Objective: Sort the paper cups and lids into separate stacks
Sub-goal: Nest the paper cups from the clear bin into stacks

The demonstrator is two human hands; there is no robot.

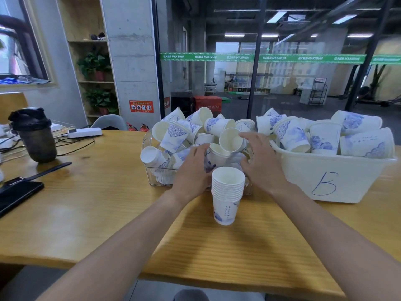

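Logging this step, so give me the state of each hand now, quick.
Left hand: fingers curled on a cup in the clear bin; looks like a grip.
Right hand: fingers spread over the cups, holding nothing visible.

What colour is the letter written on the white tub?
Blue: a hand-drawn letter B on the front of the white tub, seen in the head view.

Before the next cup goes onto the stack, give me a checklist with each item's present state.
1. Stack of nested cups upright on the wooden table: ok.
2. Top cup's mouth unobstructed: ok.
3. Left hand gripping a cup: cannot tell; its fingers curl among the pile.
4. Right hand gripping a cup: cannot tell.
5. Loose cups remain in the clear bin: ok.
6. Lids visible to sort: not ok, none seen.
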